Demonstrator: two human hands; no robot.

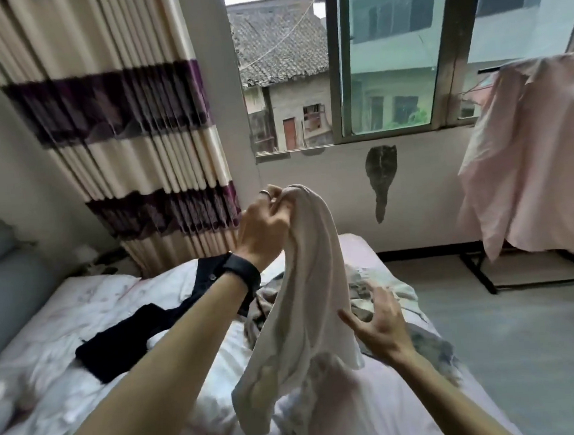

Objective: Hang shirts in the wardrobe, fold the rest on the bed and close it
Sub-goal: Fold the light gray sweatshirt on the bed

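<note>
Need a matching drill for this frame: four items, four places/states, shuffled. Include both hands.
Items:
1. left hand
2. right hand
3. black garment
4. pink sheet

Places/states:
a. lying flat on the bed
b. draped over a rack by the window
c. raised, with a grip on the top of the cream garment
d. open, fingers spread, low beside the cream garment

Pairs: 1-c, 2-d, 3-a, 4-b
</note>
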